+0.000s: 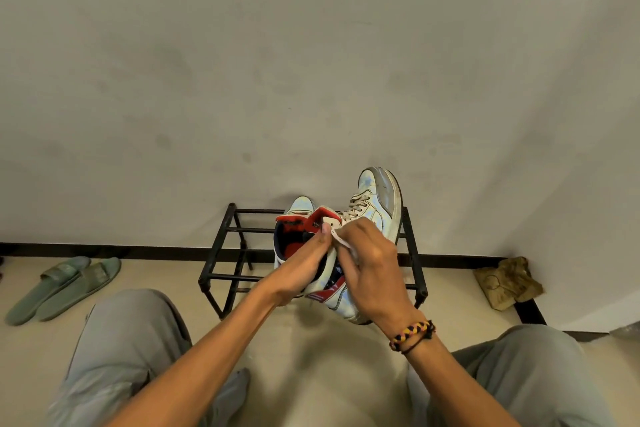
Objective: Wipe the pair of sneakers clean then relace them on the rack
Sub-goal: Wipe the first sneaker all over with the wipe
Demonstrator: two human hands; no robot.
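On the black rack (pixel 227 255) stand two sneakers. The near sneaker (pixel 332 291) is gripped at its side by the left hand (pixel 301 272), fingers curled round it, while the right hand (pixel 372 274) pinches a white lace (pixel 337 237) at its tongue. Behind, the laced sneaker (pixel 375 203) leans toe-up against the wall. Two green slippers (pixel 62 288) lie far left.
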